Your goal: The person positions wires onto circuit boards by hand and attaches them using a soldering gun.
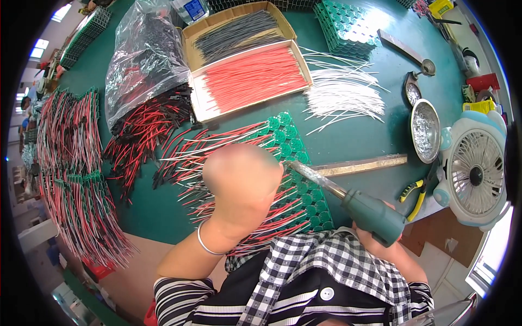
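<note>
My right hand (374,243) grips the dark green handle of a soldering iron (371,213) at the lower right. Its metal barrel slants up and left, the tip beside the fingertips of my left hand (243,176). That hand is bent and closed over a panel of round green circuit boards (314,200); a blur covers most of its fingers, so what they hold cannot be made out. Red, black and white wires (198,187) run leftward from the panel, passing under my left hand and wrist.
Beyond lie boxed red wires (255,79), dark wires (239,35) and loose white wires (345,98). Wired boards (70,130) and a plastic bag (144,60) are left. At right are a wooden strip (361,165), metal bowl (425,130), yellow-handled cutters (416,195) and fan (476,174).
</note>
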Demonstrator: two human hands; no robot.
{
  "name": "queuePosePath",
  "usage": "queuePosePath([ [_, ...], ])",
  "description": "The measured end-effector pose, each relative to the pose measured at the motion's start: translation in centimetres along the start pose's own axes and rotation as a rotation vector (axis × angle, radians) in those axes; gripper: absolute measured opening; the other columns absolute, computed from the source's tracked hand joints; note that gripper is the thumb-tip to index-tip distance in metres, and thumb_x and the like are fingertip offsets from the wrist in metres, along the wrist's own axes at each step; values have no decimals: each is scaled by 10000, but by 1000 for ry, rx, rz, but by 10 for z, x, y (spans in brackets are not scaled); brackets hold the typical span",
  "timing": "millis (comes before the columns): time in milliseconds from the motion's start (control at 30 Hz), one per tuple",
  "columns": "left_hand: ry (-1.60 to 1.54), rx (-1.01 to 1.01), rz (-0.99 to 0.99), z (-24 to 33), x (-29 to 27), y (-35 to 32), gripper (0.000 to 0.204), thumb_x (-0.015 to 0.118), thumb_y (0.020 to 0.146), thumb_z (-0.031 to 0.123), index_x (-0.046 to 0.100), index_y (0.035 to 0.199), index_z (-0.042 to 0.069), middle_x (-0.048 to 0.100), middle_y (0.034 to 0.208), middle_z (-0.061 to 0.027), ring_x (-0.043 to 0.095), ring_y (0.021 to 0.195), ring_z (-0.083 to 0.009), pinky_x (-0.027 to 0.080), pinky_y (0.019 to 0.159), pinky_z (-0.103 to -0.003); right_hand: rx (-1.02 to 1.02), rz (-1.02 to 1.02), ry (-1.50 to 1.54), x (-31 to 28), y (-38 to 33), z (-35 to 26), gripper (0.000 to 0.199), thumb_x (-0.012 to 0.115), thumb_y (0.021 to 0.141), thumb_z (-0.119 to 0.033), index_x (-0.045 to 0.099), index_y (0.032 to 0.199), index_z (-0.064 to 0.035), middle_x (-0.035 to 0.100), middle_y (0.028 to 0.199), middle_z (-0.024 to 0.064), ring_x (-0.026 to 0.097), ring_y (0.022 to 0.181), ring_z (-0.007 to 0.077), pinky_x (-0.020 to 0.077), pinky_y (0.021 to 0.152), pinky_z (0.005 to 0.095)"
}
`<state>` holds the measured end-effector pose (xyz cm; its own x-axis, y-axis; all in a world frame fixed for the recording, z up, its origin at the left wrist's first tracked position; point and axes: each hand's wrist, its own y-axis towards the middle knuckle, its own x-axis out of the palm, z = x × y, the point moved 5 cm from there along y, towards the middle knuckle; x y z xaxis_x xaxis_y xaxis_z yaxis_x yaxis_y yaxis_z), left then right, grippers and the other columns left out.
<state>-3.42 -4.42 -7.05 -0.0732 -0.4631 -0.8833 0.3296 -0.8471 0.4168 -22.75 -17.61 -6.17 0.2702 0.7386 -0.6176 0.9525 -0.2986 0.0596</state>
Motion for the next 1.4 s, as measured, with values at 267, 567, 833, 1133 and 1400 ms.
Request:
queuePosePath([
  [267, 20, -1, 7, 2, 0, 1, 91, 663, 708, 138, 662, 799, 126, 488, 721, 27, 519, 792, -154, 281, 828, -421, 31, -37, -56, -7, -14, 6, 248, 666, 716, -45, 652, 963, -41, 661, 922, 107, 645, 814, 308, 519, 733, 389],
  [567, 7, 7, 27, 5, -2, 1, 84, 673, 719, 129, 668, 802, 124, 505, 738, 25, 527, 815, -161, 287, 835, -427, 203, 140, 234, -3, -32, 23, 210, 594, 787, -11, 638, 993, -7, 657, 749, 63, 654, 620, 188, 502, 658, 329],
  [833, -13, -6, 6, 7, -6, -1, 139, 734, 702, 91, 690, 825, 139, 536, 743, 47, 528, 803, -150, 265, 829, -419, 156, 185, 167, -9, -39, 23, 221, 585, 783, 1, 642, 996, -10, 647, 714, 51, 642, 589, 185, 497, 643, 331],
  [1133, -11, 16, -23, 15, -3, -11, 121, 666, 732, 137, 691, 851, 135, 498, 724, 49, 530, 797, -141, 265, 857, -438, 84, -5, 124, -8, -30, 10, 229, 530, 776, -86, 615, 976, -15, 620, 764, 77, 597, 702, 213, 479, 666, 345],
  [1400, -13, 10, -28, 15, -3, -13, 120, 669, 731, 135, 689, 849, 135, 498, 728, 46, 531, 803, -144, 259, 876, -446, 134, -47, 104, -5, -31, 9, 272, 652, 748, -33, 650, 1020, -24, 666, 984, 116, 633, 894, 295, 483, 829, 377],
])
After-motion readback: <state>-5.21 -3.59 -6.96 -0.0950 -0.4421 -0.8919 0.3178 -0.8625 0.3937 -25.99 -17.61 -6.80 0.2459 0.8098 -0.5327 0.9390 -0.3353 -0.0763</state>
